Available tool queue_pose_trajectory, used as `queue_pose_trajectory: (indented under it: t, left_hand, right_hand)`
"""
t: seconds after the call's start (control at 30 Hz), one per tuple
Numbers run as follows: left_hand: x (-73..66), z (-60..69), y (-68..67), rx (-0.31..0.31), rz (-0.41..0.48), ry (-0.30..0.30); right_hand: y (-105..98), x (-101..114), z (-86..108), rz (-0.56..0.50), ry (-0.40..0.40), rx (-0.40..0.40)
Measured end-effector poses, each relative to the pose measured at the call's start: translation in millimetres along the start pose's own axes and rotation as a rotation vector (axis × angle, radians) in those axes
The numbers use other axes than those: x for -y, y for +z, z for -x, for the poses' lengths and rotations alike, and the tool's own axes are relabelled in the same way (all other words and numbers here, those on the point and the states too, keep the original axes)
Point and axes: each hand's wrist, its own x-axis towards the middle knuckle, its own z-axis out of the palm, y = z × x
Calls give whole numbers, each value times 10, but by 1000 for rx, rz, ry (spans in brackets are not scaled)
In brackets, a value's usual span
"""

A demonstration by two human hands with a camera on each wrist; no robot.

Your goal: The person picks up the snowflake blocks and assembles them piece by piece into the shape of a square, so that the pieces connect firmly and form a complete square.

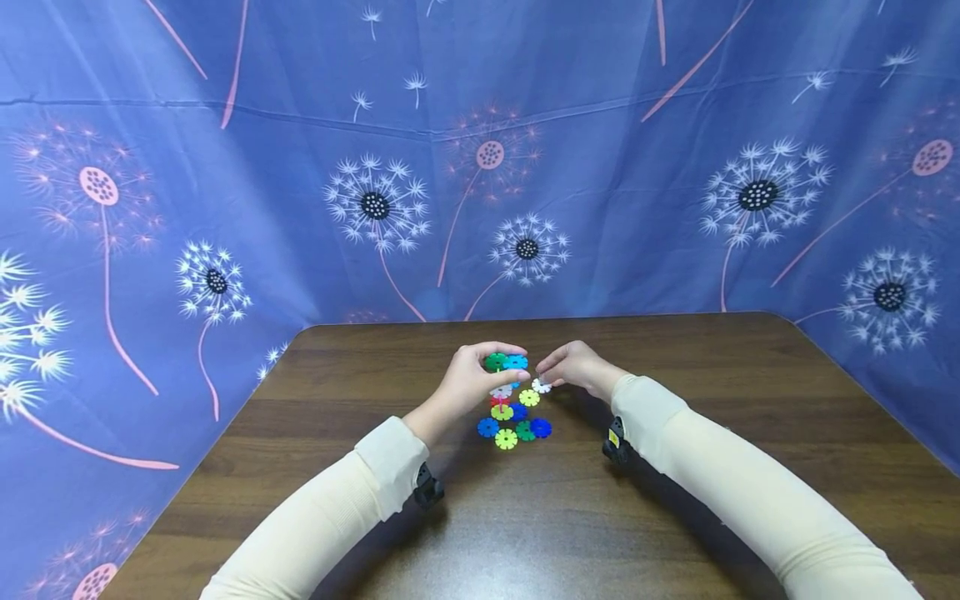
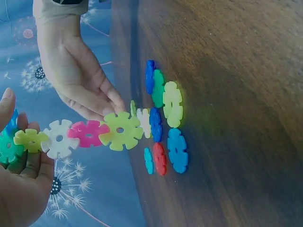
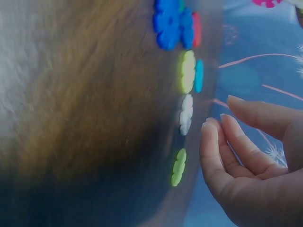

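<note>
My left hand [image 1: 480, 379] grips the upper end of a chain of interlocking flower-shaped plastic discs [image 2: 88, 134]. Green and blue discs sit at the held end, followed by yellow-green, white, pink and yellow-green ones. In the left wrist view the thumb is on one side of the end discs and the fingers on the other. Over the table, to the right of the chain, my right hand [image 3: 255, 156] has its fingers loosely bent and apart from the thumb, with nothing between them. Closest to its fingertips are a loose white disc [image 3: 187, 115] and a yellow-green disc [image 3: 178, 168].
Several loose discs lie on the brown wooden table [image 1: 675, 517], among them a yellow disc [image 2: 173, 104], a red disc [image 2: 160, 158] and a blue disc [image 2: 177, 150]. A blue curtain [image 1: 600, 167] with dandelion prints hangs behind the table.
</note>
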Motion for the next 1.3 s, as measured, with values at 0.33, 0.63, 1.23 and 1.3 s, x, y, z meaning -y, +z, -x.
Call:
queue_pose_trajectory:
  t: [0.33,0.63,1.23,1.3]
  left_hand:
    - [-3,-16,18,13,11,-6]
    - [-15,-13,14,14,-3,-11]
    - [53,-11,43,25,-13,-8]
    - [56,-13,52,20,-22,-7]
  right_hand:
    - [32,-36,-142,276,-47,-62]
    - [47,-102,-174,323,-82,-85]
    - [30,-111,-160,163,-43,-77]
    - [13,-113,-153,99,-35,-63]
